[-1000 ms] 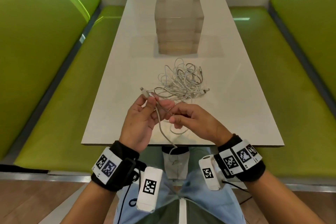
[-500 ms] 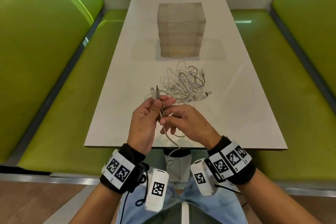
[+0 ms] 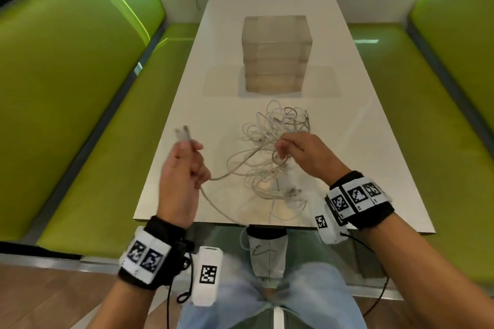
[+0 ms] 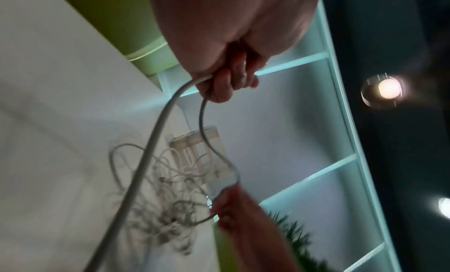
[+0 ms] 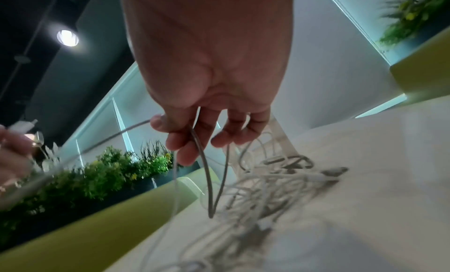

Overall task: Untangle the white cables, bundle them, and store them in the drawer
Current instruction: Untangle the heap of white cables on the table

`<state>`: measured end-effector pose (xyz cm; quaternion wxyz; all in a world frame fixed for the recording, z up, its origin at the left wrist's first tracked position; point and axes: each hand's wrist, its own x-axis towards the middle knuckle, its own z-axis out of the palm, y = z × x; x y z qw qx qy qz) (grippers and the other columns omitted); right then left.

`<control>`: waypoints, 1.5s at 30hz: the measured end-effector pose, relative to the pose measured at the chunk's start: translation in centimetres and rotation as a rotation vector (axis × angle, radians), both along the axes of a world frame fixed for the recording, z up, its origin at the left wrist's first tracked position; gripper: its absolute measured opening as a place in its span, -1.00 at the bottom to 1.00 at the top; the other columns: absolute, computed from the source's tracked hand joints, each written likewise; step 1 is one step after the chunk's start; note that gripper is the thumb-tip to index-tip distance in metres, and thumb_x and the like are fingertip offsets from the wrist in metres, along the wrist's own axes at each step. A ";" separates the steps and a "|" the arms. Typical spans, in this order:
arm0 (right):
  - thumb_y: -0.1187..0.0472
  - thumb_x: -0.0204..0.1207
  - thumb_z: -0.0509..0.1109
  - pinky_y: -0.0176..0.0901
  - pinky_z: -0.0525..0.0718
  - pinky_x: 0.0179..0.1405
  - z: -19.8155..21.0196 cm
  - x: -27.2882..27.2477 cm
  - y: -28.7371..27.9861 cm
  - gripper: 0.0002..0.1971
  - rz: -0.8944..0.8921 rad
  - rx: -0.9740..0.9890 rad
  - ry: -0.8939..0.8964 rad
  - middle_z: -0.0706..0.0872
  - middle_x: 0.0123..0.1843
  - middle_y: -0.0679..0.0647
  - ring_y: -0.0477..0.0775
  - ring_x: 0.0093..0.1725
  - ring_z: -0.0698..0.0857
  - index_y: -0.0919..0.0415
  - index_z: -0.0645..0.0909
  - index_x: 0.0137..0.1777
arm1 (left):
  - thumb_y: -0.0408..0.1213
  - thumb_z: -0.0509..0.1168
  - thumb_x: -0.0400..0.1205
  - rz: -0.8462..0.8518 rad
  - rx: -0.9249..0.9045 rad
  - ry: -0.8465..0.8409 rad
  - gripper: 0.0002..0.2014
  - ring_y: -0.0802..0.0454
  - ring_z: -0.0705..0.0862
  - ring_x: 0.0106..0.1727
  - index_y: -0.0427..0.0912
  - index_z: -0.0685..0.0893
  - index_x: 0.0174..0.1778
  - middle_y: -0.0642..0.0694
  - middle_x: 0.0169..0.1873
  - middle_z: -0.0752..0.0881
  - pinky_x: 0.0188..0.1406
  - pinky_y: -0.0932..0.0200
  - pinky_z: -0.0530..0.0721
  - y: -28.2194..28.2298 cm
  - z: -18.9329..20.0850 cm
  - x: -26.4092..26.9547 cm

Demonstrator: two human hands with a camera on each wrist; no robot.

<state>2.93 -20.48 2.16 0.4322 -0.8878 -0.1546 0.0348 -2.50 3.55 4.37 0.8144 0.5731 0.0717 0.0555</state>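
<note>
A tangle of white cables [image 3: 278, 141] lies on the white table [image 3: 374, 157] in front of a translucent drawer unit [image 3: 276, 53]. My left hand [image 3: 184, 168] is raised at the left and grips two cable ends, their plugs [image 3: 183, 134] sticking up above the fist. From the fist the cable [image 4: 155, 133] runs down past the table edge and across to the pile. My right hand [image 3: 296, 153] hovers over the pile and pinches a loop of cable [image 5: 207, 180] that hangs from its fingers [image 5: 180, 141]. The drawers look closed.
Green padded benches [image 3: 80, 115] run along both sides of the narrow table. The near table edge [image 3: 267, 224] is just behind my hands, above my lap. Plants [image 5: 109, 170] stand behind the left bench.
My hands were together near the table edge; they have spread apart. The left moved left and up with the plug ends, the right reached forward to the pile, and cable is drawn out between them.
</note>
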 end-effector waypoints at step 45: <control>0.40 0.57 0.21 -0.50 0.45 -0.35 0.3 1.5 -1.6 -0.78 0.012 -0.193 0.155 0.61 -0.34 -0.16 -0.37 -0.40 0.60 0.30 0.68 -0.17 | 0.12 0.43 0.46 -0.116 0.201 -0.147 -0.73 0.25 0.55 -0.49 0.02 0.70 -0.39 0.12 -0.51 0.63 -0.50 0.39 0.53 -1.7 0.8 -0.3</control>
